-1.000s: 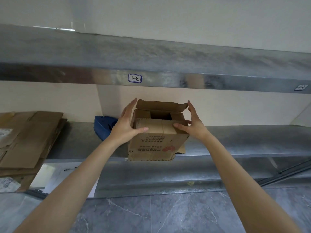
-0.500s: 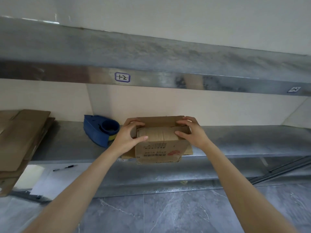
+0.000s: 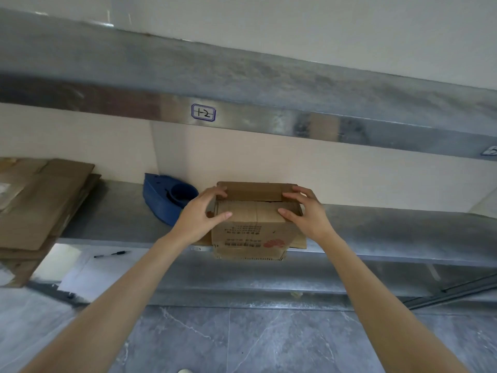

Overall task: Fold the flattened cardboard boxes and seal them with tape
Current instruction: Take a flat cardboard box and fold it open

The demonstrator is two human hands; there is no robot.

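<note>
A long metal upper shelf runs above both hands. Below it, the lower shelf carries everything the hands reach toward. Far to the left of the left hand lies a stack of flattened cardboard, overhanging the shelf edge. The box stands on the lower shelf at its front edge, between the two hands, with its top flaps folded down. The left hand grips the box's top left corner, fingers curled over the far flap and thumb on the near one. The right hand grips the top right corner in the same way. A blue tape dispenser sits just left of the left hand. Below and left of that hand lies a pen on white paper.
</note>
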